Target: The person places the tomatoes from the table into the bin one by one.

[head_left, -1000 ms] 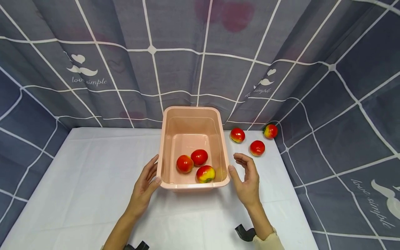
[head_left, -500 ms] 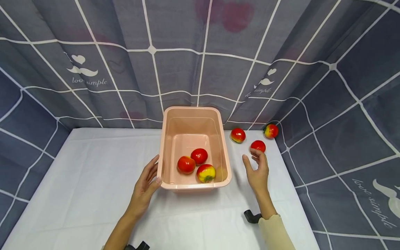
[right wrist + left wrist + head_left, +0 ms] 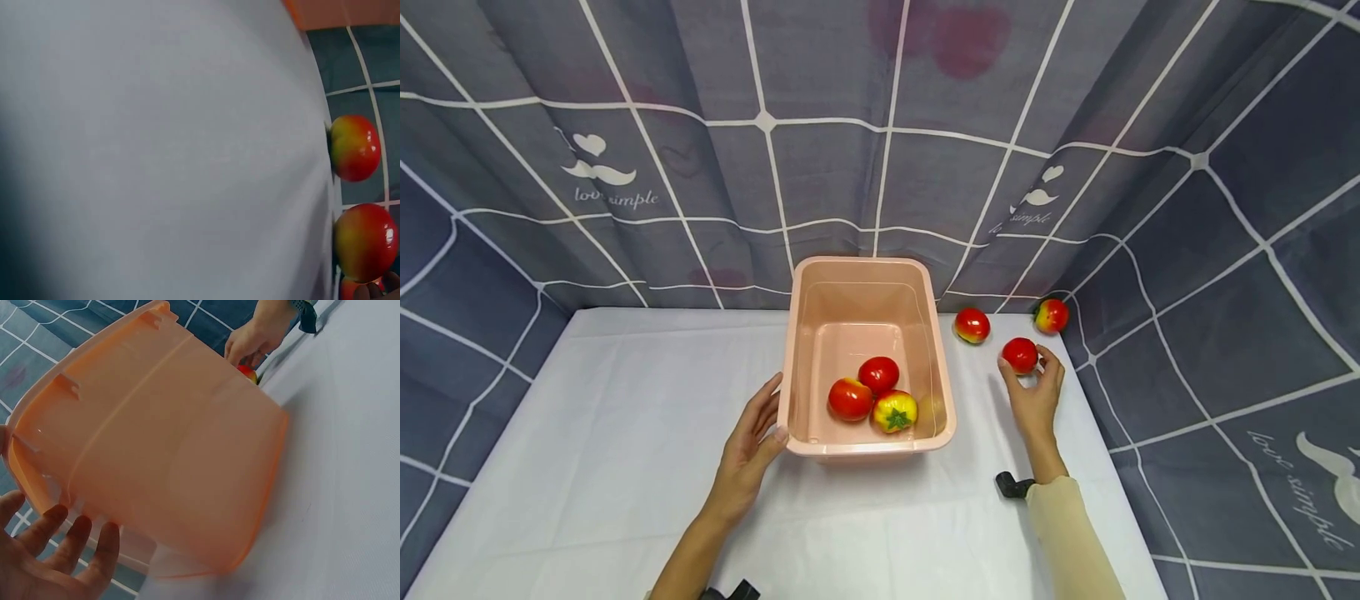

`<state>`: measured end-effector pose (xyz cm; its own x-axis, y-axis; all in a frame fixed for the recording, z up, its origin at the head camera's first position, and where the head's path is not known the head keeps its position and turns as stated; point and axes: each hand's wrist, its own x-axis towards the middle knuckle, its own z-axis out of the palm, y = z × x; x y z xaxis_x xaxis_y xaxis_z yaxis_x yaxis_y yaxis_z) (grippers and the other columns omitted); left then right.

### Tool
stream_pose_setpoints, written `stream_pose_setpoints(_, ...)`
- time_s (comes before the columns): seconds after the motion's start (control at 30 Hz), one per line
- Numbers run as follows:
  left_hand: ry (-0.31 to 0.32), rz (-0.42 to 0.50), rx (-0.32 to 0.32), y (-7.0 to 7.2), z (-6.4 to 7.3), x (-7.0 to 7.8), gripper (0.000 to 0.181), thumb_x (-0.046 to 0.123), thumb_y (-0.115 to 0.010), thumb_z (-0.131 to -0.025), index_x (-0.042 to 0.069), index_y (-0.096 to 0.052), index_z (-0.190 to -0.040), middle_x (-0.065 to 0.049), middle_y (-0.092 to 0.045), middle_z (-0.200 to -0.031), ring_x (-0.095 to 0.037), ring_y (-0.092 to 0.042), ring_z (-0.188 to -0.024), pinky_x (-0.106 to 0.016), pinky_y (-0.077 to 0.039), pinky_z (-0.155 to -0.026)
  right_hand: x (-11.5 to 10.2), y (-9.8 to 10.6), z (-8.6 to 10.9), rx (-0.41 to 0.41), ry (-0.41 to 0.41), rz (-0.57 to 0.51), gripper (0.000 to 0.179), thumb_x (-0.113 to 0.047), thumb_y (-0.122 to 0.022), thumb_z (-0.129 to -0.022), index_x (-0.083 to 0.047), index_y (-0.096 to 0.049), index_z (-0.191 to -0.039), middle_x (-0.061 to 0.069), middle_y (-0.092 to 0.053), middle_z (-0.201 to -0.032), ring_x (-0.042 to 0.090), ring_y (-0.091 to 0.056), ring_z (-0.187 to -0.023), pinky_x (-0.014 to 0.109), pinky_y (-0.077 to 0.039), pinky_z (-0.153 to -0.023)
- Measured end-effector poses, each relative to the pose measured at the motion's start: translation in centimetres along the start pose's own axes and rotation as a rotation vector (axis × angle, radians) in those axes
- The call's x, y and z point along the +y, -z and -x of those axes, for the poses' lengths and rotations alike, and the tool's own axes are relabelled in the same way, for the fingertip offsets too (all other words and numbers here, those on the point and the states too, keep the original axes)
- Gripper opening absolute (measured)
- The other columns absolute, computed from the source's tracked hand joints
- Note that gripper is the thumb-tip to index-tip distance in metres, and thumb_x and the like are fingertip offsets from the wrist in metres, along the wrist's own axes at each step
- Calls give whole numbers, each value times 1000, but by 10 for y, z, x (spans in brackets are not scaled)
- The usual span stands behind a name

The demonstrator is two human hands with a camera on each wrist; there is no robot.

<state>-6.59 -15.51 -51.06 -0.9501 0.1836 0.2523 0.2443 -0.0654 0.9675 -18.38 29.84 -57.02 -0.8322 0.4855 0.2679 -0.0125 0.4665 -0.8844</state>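
A peach-coloured plastic bin [image 3: 867,450] stands at the middle of the table, with three red and yellow tomatoes [image 3: 851,400] inside it, apparently plastic. My left hand [image 3: 745,454] holds the bin's near left corner, thumb at the rim and spread fingers [image 3: 75,540] against its outer side. To the right of the bin, my right hand [image 3: 1037,404] pinches a red tomato [image 3: 1019,354], which sits on or just above the cloth. Behind it are two more tomatoes, one near the bin [image 3: 972,326] and one at the far right corner [image 3: 1051,316].
A white cloth [image 3: 625,467] covers the table. Dark grey fabric [image 3: 700,167] with white lines hangs along the back and both sides. The bin's back stands close to the rear fabric. Black wrist-worn devices [image 3: 1015,484] sit by both wrists.
My right hand has moved from beside the bin's rim to the right and away from me, and now pinches a tomato. The yellow-topped tomato in the bin has rolled slightly. My left hand stays.
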Motion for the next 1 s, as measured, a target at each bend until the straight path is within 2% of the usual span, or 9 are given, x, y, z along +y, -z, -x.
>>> stream_pose_setpoints(0.13, -1, 13, -3, -1, 0, -1, 70, -3, -49, -109, 16, -26, -172, -18, -41, -170, -8, -51, -149, -20, -50, -117, 9, -5, -8, -10, -64, 19, 78, -23, -84, -93, -7, -41, -157, 22, -41, -158, 39, -48, -143, 51, -42, -119)
stream_pose_setpoints(0.23, 3, 19, -7, -2, 0, -1, 70, -2, -49, -109, 16, -26, -172, -29, -36, -169, -8, -50, -149, -19, -50, -116, 16, -6, -13, -11, -94, 35, 81, -22, -84, -92, -9, -39, -159, 23, -39, -160, 41, -46, -145, 55, -42, -123)
stream_pose_setpoints(0.3, 5, 20, -6, -2, 0, 0, 70, -2, -49, -109, 17, -26, -172, -32, -35, -169, -8, -51, -149, -18, -49, -116, 19, -6, -15, -18, -102, 49, 83, -22, -84, -92, -9, -38, -160, 23, -38, -161, 41, -44, -147, 59, -39, -126)
stream_pose_setpoints(0.5, 5, 17, 2, -2, 0, 2, 70, -2, -49, -109, 17, -26, -172, -28, -37, -169, -8, -51, -149, -20, -50, -117, 18, -8, -20, -41, -98, 76, 83, -19, -84, -90, -7, -40, -160, 25, -42, -162, 44, -40, -153, 65, -33, -130)
stream_pose_setpoints(0.63, 10, 11, 2, -1, 1, 1, 70, -2, -49, -109, 17, -26, -172, -16, -42, -170, -8, -51, -149, -19, -50, -116, 18, -10, -21, -34, -99, 81, 82, -18, -84, -90, -6, -41, -158, 25, -45, -161, 43, -42, -153, 64, -33, -130)
stream_pose_setpoints(0.73, 14, 5, 4, 0, 1, 1, 70, -1, -49, -109, 18, -26, -172, -12, -43, -170, -8, -51, -148, -18, -50, -115, 18, -10, -21, -32, -108, 81, 81, -17, -84, -90, -6, -42, -158, 25, -45, -160, 44, -43, -152, 64, -35, -129)
stream_pose_setpoints(0.87, 10, 10, 5, 0, 1, 1, 69, -1, -49, -109, 18, -26, -172, -18, -41, -170, -8, -50, -149, -17, -49, -116, 17, -10, -21, -38, -121, 74, 80, -18, -84, -91, -7, -41, -159, 25, -45, -160, 44, -44, -150, 63, -36, -129)
stream_pose_setpoints(1.0, 1, 13, 7, 0, 1, -1, 69, -2, -49, -109, 17, -26, -172, -15, -43, -169, -8, -51, -149, -16, -49, -116, 16, -9, -21, -43, -128, 68, 80, -18, -83, -92, -7, -41, -159, 26, -44, -160, 43, -44, -150, 62, -36, -129)
